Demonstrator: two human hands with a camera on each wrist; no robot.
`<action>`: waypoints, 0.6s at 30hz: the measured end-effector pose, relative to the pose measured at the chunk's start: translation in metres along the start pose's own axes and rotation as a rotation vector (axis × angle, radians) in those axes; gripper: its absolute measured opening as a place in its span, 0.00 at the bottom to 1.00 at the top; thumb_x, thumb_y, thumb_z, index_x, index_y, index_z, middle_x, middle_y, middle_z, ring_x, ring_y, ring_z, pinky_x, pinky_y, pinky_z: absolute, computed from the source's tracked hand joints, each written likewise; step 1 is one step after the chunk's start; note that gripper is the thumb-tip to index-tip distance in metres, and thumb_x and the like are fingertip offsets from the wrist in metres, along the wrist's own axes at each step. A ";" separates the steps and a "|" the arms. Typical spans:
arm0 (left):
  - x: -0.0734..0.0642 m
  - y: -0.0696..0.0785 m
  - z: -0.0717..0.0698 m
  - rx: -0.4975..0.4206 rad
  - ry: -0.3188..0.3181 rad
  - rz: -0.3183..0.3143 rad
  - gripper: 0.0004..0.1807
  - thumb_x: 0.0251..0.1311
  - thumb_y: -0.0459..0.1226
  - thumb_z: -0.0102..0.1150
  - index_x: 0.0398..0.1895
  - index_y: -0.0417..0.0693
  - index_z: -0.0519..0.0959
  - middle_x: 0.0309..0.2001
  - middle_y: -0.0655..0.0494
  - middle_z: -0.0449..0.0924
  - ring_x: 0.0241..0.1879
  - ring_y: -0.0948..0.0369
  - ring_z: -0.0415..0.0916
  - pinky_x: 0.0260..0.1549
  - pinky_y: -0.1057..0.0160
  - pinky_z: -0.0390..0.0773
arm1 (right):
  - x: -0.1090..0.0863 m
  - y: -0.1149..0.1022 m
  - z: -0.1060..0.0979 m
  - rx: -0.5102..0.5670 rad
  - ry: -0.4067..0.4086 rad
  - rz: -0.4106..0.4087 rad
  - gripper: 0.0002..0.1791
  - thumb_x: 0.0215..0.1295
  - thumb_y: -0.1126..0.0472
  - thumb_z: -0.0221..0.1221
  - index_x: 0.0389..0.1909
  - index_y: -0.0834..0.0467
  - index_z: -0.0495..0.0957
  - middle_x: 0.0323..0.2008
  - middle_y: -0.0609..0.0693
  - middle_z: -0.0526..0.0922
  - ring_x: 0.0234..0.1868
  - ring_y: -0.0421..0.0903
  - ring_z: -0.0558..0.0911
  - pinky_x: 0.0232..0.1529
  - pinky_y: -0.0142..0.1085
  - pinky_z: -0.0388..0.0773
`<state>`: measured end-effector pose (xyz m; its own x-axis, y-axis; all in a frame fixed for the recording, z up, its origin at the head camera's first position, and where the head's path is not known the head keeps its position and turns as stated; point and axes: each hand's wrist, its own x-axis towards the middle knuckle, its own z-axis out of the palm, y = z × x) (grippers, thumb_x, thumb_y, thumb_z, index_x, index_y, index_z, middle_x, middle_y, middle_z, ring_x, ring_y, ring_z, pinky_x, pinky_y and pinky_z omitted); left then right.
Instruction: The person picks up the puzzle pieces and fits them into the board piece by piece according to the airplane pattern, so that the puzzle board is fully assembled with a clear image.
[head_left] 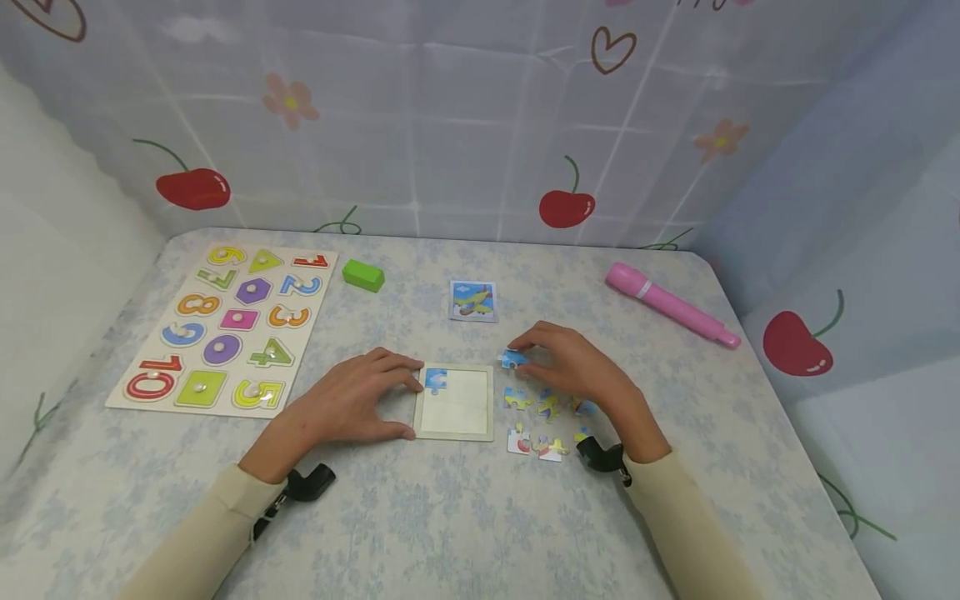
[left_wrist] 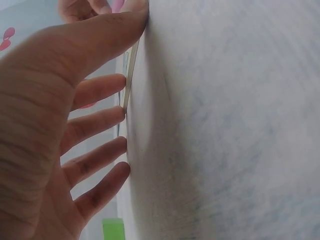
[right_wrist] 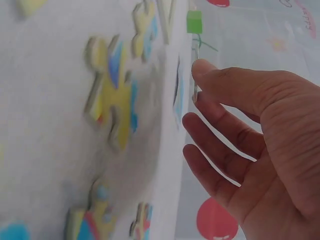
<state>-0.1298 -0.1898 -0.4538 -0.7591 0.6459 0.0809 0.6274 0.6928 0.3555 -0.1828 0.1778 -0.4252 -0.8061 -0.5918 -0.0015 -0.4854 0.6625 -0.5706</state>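
Observation:
A square puzzle tray (head_left: 453, 435) lies mid-table with one blue puzzle piece (head_left: 436, 380) in its upper left corner. My left hand (head_left: 352, 396) rests at the tray's left edge, its fingers spread and fairly straight, the thumb near the lower corner. Beyond the tray's upper right corner, my right hand (head_left: 566, 358) pinches a blue puzzle piece (head_left: 513, 359) between thumb and index finger. In the right wrist view that piece shows as a thin edge, while the other fingers are loosely bent. Several loose puzzle pieces (head_left: 517, 398) lie right of the tray, some partly hidden below the right hand and wrist.
A picture card (head_left: 473, 301) with a yellow airplane lies behind the tray. A number and shape board (head_left: 168, 350) covers the left side, with a green block (head_left: 363, 275) beside it. At the back right lies a pink stick-shaped object (head_left: 671, 305). A printed curtain (head_left: 450, 125) hangs behind the table.

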 end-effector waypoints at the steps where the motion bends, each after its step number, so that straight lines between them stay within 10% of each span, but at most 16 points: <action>1: 0.000 0.000 0.000 0.000 0.001 0.001 0.33 0.52 0.62 0.82 0.58 0.60 0.87 0.73 0.61 0.77 0.68 0.56 0.74 0.60 0.48 0.80 | 0.002 -0.003 0.000 -0.001 -0.004 -0.003 0.20 0.68 0.63 0.74 0.59 0.58 0.87 0.53 0.50 0.86 0.57 0.50 0.85 0.61 0.49 0.82; 18: 0.000 -0.002 0.002 -0.014 0.007 0.011 0.33 0.52 0.63 0.81 0.58 0.61 0.86 0.72 0.61 0.77 0.68 0.56 0.75 0.60 0.49 0.80 | 0.025 -0.034 0.014 -0.031 -0.085 0.001 0.15 0.72 0.60 0.71 0.57 0.55 0.88 0.56 0.48 0.86 0.59 0.50 0.84 0.63 0.47 0.81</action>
<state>-0.1314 -0.1906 -0.4563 -0.7531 0.6515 0.0917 0.6337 0.6809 0.3672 -0.1817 0.1341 -0.4172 -0.7759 -0.6267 -0.0724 -0.4954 0.6764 -0.5450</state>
